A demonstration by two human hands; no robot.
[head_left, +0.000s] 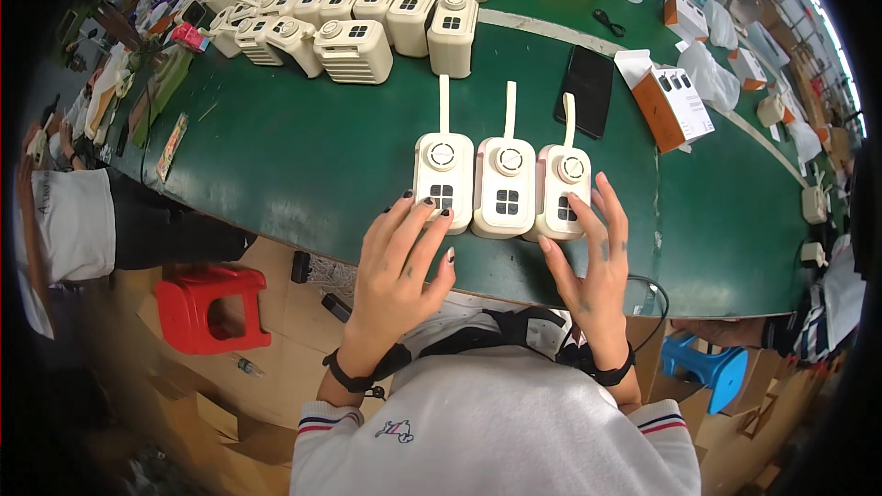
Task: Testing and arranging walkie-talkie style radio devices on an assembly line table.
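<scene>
Three cream box-shaped devices stand side by side near the table's front edge, each with a strap at the far end, a round dial and a block of dark square buttons. My left hand (400,253) reaches over the left device (457,184), fingers stretched and apart, with fingertips at its buttons. Untouched between my hands is the middle device (520,211). On the right device (552,193), my right hand (593,262) has a finger at the buttons and its thumb by the near edge. The right fingers are spread, not wrapped round it.
Several similar cream devices (355,53) stand in rows at the back left of the green table (303,147). A black phone (586,92) lies beyond the right device, beside an orange-and-white box (669,106). A red stool (197,312) and blue stool (712,369) flank me. Another person (78,211) is at the left.
</scene>
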